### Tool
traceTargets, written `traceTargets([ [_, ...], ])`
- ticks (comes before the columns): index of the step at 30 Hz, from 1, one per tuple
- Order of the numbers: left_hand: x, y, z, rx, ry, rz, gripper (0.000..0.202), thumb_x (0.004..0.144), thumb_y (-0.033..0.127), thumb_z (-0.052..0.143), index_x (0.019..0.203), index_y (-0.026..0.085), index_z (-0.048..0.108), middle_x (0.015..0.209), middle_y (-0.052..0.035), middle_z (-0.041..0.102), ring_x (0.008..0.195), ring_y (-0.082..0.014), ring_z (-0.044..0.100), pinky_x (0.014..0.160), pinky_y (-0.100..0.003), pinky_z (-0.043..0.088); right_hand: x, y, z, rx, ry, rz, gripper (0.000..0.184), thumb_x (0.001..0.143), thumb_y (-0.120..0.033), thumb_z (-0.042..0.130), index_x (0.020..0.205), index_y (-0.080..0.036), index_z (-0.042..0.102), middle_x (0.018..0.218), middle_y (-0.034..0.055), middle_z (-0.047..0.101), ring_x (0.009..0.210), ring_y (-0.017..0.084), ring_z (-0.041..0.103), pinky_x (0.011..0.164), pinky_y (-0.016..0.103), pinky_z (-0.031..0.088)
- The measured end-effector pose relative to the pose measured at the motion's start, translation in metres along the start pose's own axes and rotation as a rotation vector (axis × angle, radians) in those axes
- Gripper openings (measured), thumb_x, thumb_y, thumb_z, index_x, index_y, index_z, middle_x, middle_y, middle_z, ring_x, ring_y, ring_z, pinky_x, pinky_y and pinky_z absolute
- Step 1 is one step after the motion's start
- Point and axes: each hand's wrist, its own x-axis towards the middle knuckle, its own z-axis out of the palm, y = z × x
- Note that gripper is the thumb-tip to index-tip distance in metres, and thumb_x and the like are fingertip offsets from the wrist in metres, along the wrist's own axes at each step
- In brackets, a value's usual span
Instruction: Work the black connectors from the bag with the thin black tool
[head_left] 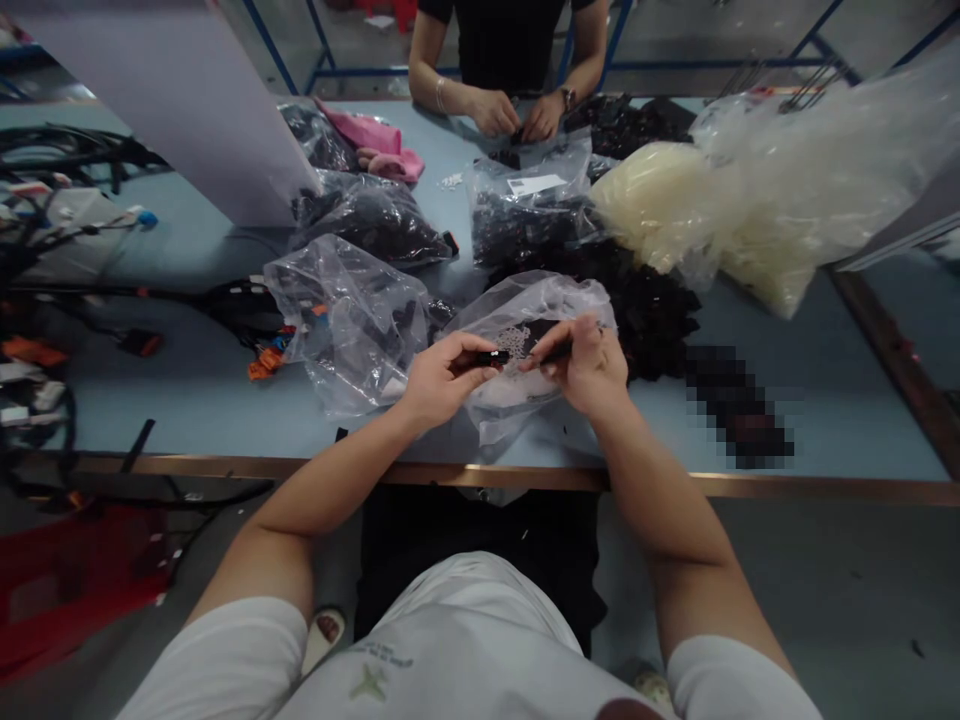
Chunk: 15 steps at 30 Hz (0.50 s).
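Grey floor, and a long pale blue desk with a coppery edge. What's going on at the near side?

Both hands are working just above a clear plastic bag. The left hand has its fingers pinched on a small black plastic part, and the right hand has its fingers pinched on a slim dark piece.

Which way does that black part lie?

Its long axis runs roughly sideways across the view, about level with the desk edge, with its tip pointing toward the right hand's fingertips. The left hand holds it, but the right is just beside it. Whether the two pieces are joined, I can't tell.

And the bag?

It lies under the hands, with small pale pieces and dark bits inside. Beside it on the left, another clear bag holds black and orange parts. A loose heap of black parts sits to the right.

Anyone else nearby?

Across the desk, a co-worker's hands are close together over something small and dark. A bulging bag of cream-coloured parts lies off to that side.
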Motion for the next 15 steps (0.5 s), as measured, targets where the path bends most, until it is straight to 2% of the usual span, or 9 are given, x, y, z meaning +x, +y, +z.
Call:
traceTargets([
  [3,0.0008,0.0041,0.0014,-0.052,-0.001,-0.041,0.035,0.083,0.037,0.089,0.110,0.018,0.077,0.104,-0.0084,0.084,0.095,-0.0226,0.082,0.088,-0.036,0.066,-0.0008,0.0005,0.0020,0.044,-0.015,-0.136,0.058,0.080,-0.083,0.076,0.077,-0.025,0.078,0.068,0.0035,0.074,0.061,0.020,0.073,0.059,0.034,0.061],
  [5,0.0013,0.0055,0.0019,-0.065,0.002,-0.056,0.034,0.082,0.035,0.089,0.108,0.017,0.078,0.104,-0.0083,0.084,0.095,-0.0226,0.082,0.090,-0.037,0.066,-0.0031,-0.0005,0.0037,-0.010,-0.037,-0.196,0.042,0.080,-0.066,0.087,0.085,-0.025,0.081,0.073,0.0020,0.078,0.067,0.020,0.075,0.066,0.035,0.064],
  [10,0.0016,0.0044,0.0026,-0.082,0.011,-0.074,0.033,0.079,0.035,0.092,0.105,0.018,0.081,0.101,-0.0078,0.085,0.093,-0.0228,0.082,0.091,-0.038,0.067,-0.0086,-0.0024,0.0050,-0.119,-0.052,-0.232,0.016,0.087,-0.040,0.083,0.086,-0.024,0.082,0.074,0.0017,0.080,0.063,0.016,0.072,0.059,0.029,0.056],
  [15,0.0008,0.0033,0.0024,-0.070,0.008,-0.075,0.033,0.080,0.034,0.091,0.106,0.017,0.081,0.103,-0.0086,0.086,0.092,-0.0231,0.083,0.090,-0.037,0.067,-0.0090,-0.0033,0.0064,-0.117,-0.044,-0.258,0.006,0.085,-0.028,0.079,0.082,-0.024,0.082,0.073,0.0007,0.079,0.066,0.016,0.071,0.059,0.028,0.053],
])
